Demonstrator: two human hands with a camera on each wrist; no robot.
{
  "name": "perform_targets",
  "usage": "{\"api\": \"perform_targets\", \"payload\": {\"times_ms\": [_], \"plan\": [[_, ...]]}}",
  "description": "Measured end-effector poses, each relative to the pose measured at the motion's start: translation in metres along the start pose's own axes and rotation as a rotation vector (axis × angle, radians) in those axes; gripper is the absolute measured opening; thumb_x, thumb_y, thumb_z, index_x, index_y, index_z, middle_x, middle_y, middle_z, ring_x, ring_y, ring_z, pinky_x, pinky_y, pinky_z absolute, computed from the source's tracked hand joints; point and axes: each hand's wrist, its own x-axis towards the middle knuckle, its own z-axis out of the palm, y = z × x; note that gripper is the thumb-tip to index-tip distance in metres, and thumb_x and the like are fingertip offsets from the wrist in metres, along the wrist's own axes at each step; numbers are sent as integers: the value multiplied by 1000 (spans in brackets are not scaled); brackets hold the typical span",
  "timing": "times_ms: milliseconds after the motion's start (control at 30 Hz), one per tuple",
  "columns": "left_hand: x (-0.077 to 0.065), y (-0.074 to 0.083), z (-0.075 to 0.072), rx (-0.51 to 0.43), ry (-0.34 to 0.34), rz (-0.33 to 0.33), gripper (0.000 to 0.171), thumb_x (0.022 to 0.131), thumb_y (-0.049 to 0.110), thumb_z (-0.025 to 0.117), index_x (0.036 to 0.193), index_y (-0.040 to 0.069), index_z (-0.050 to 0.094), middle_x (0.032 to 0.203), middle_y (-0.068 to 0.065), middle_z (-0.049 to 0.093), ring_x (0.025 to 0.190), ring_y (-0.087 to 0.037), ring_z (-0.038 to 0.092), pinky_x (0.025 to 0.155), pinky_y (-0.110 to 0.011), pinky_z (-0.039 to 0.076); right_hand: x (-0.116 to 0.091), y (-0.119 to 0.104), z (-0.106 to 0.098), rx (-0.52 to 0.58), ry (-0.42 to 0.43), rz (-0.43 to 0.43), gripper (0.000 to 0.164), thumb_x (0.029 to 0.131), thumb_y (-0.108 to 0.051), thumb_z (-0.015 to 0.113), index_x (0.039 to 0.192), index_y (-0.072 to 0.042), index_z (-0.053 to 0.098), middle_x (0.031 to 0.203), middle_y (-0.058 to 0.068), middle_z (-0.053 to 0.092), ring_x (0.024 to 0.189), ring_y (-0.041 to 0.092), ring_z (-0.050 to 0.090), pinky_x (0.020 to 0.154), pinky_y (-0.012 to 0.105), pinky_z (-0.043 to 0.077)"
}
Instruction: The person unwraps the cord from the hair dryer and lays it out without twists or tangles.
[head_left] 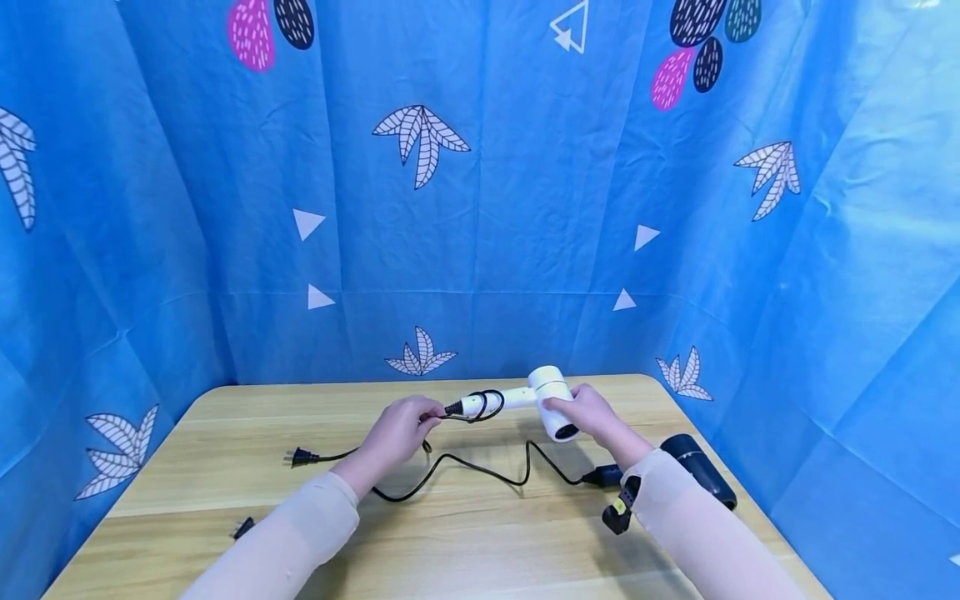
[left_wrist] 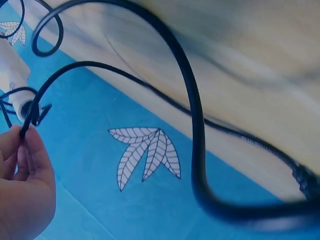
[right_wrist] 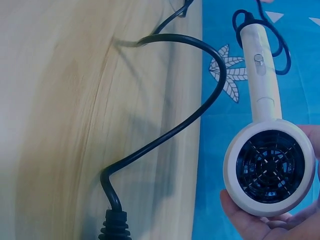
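Observation:
A white hair dryer point(head_left: 517, 398) is held level above the back of the table. My right hand point(head_left: 592, 410) grips its round barrel, the thumb across the front side and fingers beneath, as the right wrist view shows. A dark round grille point(right_wrist: 270, 166) faces that camera. At the handle's end my left hand point(head_left: 401, 429) pinches the black power cord point(left_wrist: 30, 112) between thumb and fingertips. Part of this cord is looped loosely round the handle point(right_wrist: 262, 75). The rest hangs from the left hand in curves.
A black hair dryer point(head_left: 699, 468) lies at the table's right edge, partly behind my right forearm. Its black cord point(head_left: 480, 468) snakes leftward over the wooden table point(head_left: 480, 550). Two black plugs lie at left, one plug point(head_left: 303, 457) farther back, another plug point(head_left: 243, 527) nearer. A blue curtain point(head_left: 480, 233) surrounds the table.

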Motion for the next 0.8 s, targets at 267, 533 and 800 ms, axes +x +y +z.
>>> {"api": "perform_targets", "payload": {"times_ms": [267,533,800], "plan": [[11,-1,-15,8,33,35,9,93,6,70,97,13,75,98,0,72,85,-15,64,78,-36,55,0,2,2,12,-1,-15,41,86,-34,74,98,3,60,93,14,65,77,22,64,64,30,54],[21,0,-21,0,42,19,9,95,10,69,101,13,76,99,-1,70,85,-14,64,76,-33,55,0,1,4,19,-6,-34,39,85,-33,74,94,4,63,87,13,67,72,20,65,62,31,55],[31,0,-16,-14,66,7,10,95,11,69,103,11,76,98,-2,70,85,-15,63,77,-33,55,-1,-1,5,34,-10,-19,38,86,-31,74,97,3,61,92,13,67,76,21,65,64,31,56]]}}
